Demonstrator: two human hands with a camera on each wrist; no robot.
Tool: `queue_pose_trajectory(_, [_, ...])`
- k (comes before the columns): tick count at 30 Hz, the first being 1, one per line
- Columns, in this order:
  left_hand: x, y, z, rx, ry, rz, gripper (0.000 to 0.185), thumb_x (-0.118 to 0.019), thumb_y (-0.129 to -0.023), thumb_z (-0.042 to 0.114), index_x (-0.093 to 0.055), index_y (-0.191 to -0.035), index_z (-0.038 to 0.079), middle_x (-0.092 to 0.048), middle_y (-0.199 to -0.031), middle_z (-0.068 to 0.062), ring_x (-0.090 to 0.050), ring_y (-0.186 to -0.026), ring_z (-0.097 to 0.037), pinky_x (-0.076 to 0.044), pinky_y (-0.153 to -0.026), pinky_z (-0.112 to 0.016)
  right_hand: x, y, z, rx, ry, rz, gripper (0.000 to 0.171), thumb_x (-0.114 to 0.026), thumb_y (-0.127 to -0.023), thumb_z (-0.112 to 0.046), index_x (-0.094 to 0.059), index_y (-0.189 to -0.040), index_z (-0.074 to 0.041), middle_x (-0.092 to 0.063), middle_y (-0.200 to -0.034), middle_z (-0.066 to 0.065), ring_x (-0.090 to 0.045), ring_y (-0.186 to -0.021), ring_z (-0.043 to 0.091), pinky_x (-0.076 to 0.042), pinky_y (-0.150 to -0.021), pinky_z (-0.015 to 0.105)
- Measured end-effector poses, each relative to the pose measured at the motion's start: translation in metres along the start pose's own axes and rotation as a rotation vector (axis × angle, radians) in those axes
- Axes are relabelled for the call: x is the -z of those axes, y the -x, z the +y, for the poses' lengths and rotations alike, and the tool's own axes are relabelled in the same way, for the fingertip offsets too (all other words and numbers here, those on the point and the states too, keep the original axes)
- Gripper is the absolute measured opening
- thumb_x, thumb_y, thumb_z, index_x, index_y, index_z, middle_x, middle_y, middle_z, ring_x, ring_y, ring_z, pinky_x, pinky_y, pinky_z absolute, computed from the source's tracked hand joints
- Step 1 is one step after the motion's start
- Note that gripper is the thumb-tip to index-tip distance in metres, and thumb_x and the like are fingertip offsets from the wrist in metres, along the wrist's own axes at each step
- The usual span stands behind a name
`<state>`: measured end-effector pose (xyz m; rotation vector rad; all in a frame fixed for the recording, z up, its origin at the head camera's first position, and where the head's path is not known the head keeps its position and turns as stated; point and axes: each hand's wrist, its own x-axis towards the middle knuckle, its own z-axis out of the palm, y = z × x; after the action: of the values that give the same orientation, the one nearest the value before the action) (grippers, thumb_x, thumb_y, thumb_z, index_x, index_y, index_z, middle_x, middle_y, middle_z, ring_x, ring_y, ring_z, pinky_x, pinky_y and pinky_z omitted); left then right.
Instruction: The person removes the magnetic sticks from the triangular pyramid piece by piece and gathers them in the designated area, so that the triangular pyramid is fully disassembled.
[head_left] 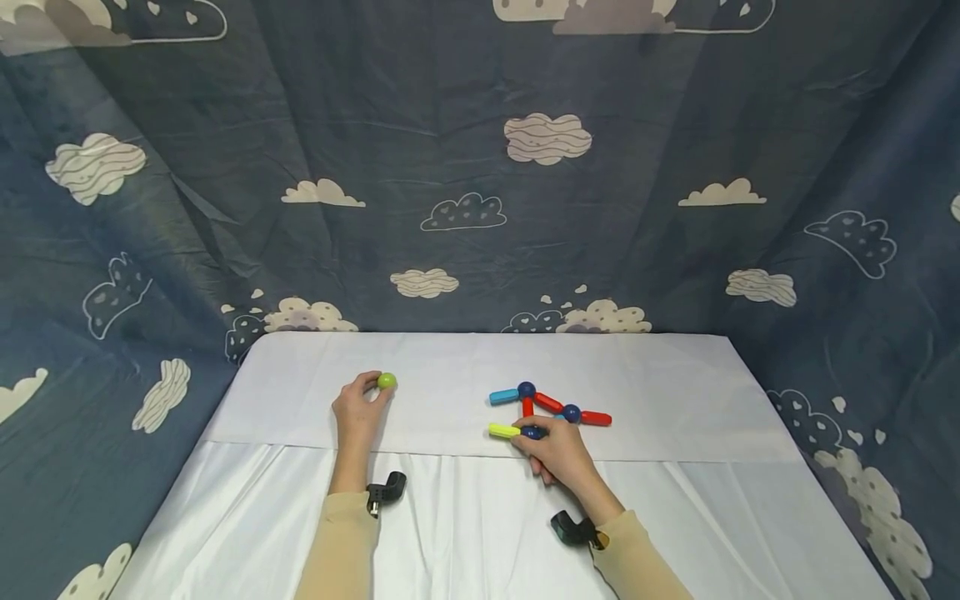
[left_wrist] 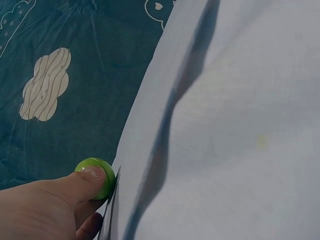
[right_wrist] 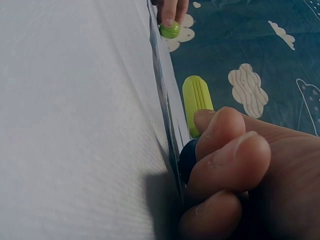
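My left hand [head_left: 358,410] pinches a lime green ball [head_left: 386,380] between thumb and fingers, over the left part of the table. In the left wrist view the same green ball [left_wrist: 95,176] shows a seam line. My right hand [head_left: 557,454] grips the near corner of a stick-and-ball structure, at a dark blue ball [right_wrist: 188,161]. A yellow-green stick [head_left: 503,431] points left from that ball. Beyond the fingers, red sticks [head_left: 548,402] join two more dark blue balls [head_left: 527,389]. A light blue stick [head_left: 503,397] juts left, and another red stick [head_left: 596,418] juts right. My fingers hide part of the near corner.
A white cloth [head_left: 450,358] covers the table, with a crosswise seam and folds toward me. Dark blue fabric with cloud prints [head_left: 547,137] hangs behind and at both sides. Each wrist wears a small black camera [head_left: 386,492].
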<state>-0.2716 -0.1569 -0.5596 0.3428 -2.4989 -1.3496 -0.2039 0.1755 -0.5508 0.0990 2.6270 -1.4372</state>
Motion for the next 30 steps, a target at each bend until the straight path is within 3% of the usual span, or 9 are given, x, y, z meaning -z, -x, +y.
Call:
queue_pose_trajectory(10, [0.001,0.002,0.000,-0.004,-0.014,-0.005,0.040,-0.080,-0.095,0.020,-0.070,-0.131,0.007,-0.074,-0.133,-0.018,-0.057,-0.135,-0.041,-0.032,-0.123,-0.059,0.000,0.003,0.001,-0.003,-0.014,-0.006,0.031,-0.083,-0.093,-0.024,-0.076,-0.123,-0.019,-0.058,-0.051,0.003,-0.048,-0.032,0.012,-0.039,-0.039,0.020])
queue_pose_trajectory(16, [0.004,0.002,0.004,-0.007,-0.004,-0.008,0.048,-0.080,-0.094,0.023,-0.066,-0.138,0.009,-0.069,-0.141,-0.016,-0.055,-0.139,-0.041,-0.035,-0.123,-0.058,0.001,0.002,-0.001,-0.007,-0.014,-0.009,0.030,-0.083,-0.093,-0.025,-0.077,-0.122,-0.019,-0.058,-0.050,0.003,-0.048,-0.032,0.013,-0.040,-0.039,0.020])
queue_pose_trajectory(19, [0.004,0.004,0.013,-0.133,0.041,0.032,0.047,-0.083,-0.092,0.019,-0.069,-0.134,0.009,-0.070,-0.138,-0.016,-0.058,-0.133,-0.038,-0.042,-0.119,-0.055,0.001,0.002,-0.002,-0.010,-0.015,-0.008,0.030,-0.083,-0.093,-0.024,-0.077,-0.122,-0.019,-0.058,-0.051,0.003,-0.048,-0.033,0.013,-0.040,-0.040,0.020])
queue_pose_trajectory(23, [-0.005,0.016,0.034,-0.428,0.117,0.005,0.039,-0.089,-0.084,0.010,-0.076,-0.120,0.006,-0.076,-0.123,-0.013,-0.066,-0.119,-0.034,-0.052,-0.107,-0.051,0.001,0.002,-0.002,-0.016,-0.007,-0.006,0.030,-0.083,-0.093,-0.024,-0.077,-0.121,-0.019,-0.058,-0.050,0.003,-0.048,-0.032,0.013,-0.040,-0.039,0.020])
queue_pose_trajectory(26, [-0.019,0.026,0.046,-0.546,0.140,-0.129,0.035,-0.090,-0.083,0.009,-0.078,-0.116,0.006,-0.079,-0.115,-0.008,-0.070,-0.111,-0.030,-0.056,-0.100,-0.051,0.001,0.001,-0.002,-0.013,0.002,0.002,0.030,-0.083,-0.093,-0.025,-0.077,-0.121,-0.020,-0.058,-0.050,0.003,-0.048,-0.032,0.013,-0.040,-0.040,0.020])
queue_pose_trajectory(30, [-0.041,0.041,0.053,-0.537,0.102,-0.343,0.035,-0.088,-0.087,0.017,-0.078,-0.120,0.010,-0.080,-0.114,-0.001,-0.072,-0.107,-0.023,-0.058,-0.098,-0.048,0.001,0.000,-0.002,-0.020,0.008,0.001,0.030,-0.083,-0.093,-0.026,-0.077,-0.122,-0.019,-0.058,-0.051,0.003,-0.049,-0.033,0.013,-0.041,-0.040,0.020])
